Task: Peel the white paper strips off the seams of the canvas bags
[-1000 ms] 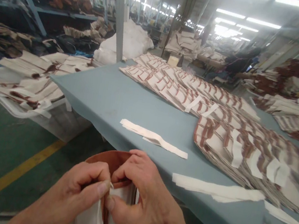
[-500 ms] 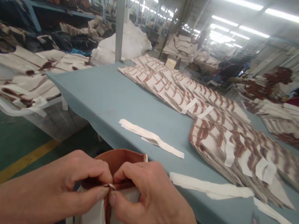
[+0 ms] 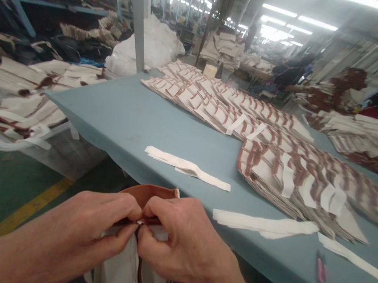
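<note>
A cream fabric piece (image 3: 119, 264) with brown lining and brown edging hangs between my hands, in front of the table's near edge. My left hand (image 3: 99, 228) pinches its top edge at the seam between thumb and fingers. Right beside it, my right hand (image 3: 180, 240) pinches the same edge, so the fingertips of both hands nearly touch. A small whitish bit shows between the thumbs. The brown lining (image 3: 151, 196) stands up behind my fingers. My hands hide much of the upper edge.
On the blue-green table (image 3: 108, 109) lie overlapping rows of cream pieces with brown edging (image 3: 213, 102), white strips (image 3: 188, 167) and pink-handled thread snips (image 3: 321, 268). A plastic bin (image 3: 65, 150) piled with similar pieces stands at left. A metal post (image 3: 138, 23) rises behind the table. Someone (image 3: 289, 71) sits far back.
The view has shifted slightly, so the table and its contents sit a little higher and further left. Both hands keep pinching the fabric edge, fingertips still close together.
</note>
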The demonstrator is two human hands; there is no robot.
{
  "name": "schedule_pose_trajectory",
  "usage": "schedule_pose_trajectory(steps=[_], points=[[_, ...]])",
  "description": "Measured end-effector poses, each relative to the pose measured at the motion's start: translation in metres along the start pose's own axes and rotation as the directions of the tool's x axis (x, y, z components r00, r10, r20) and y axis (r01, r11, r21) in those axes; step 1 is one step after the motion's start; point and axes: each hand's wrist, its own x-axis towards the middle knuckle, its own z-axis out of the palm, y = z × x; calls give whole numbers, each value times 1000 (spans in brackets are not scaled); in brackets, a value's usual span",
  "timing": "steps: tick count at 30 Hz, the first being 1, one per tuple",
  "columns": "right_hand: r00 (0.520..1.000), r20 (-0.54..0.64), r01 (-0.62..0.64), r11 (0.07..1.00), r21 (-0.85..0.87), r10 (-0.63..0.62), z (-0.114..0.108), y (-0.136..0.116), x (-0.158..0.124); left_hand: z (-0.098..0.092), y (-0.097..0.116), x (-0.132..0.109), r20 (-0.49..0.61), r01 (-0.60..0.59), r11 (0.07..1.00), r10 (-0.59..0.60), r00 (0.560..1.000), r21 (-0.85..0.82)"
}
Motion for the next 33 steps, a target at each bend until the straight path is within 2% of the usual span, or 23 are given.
schedule_pose_trajectory(steps=[2, 3, 6, 8, 11, 14, 18, 23, 26, 28, 30, 33], points=[[1000, -20, 15, 999, 36, -14, 1, 2, -1, -3, 1, 3, -19, -61, 998, 60, 998, -13], [999, -30, 23, 998, 64, -21, 1, 3, -2, -4, 1, 5, -9, -52, 997, 51, 999, -51], [998, -61, 31, 992, 124, -24, 4, 7, -4, -4, -5, 8, 82, 84, 986, -73, 994, -141], [998, -66, 24, 990, 136, -15, 4, 11, -5, -2, -11, 9, 158, 192, 967, -166, 973, -168], [1000, 17, -27, 978, 207, 24, 0, 17, -5, 1, -17, 10, 227, 241, 955, -199, 953, -175], [991, 125, -92, 948, 304, 56, -5, 23, -2, 3, -18, 10, 210, 168, 972, -132, 969, -163], [980, 179, -141, 928, 344, 82, -8, 25, 2, 0, -17, 10, 181, 93, 986, -67, 981, -137], [981, 163, -146, 953, 265, 105, -4, 20, 5, -4, -17, 12, 156, -8, 994, 25, 987, -110], [991, 101, -109, 972, 206, 90, 0, 17, 4, 0, -16, 8, 85, -104, 995, 104, 991, 5], [994, 59, -106, 975, 195, 97, 3, 16, 3, 8, -16, 3, 20, -213, 962, 213, 977, 168], [993, 38, -119, 962, 245, 113, 6, 16, 2, 17, -15, -3, -40, -313, 890, 345, 938, 332], [987, 57, -162, 903, 398, 152, 11, 17, 0, 28, -16, -13, -95, -400, 813, 479, 873, 424]])
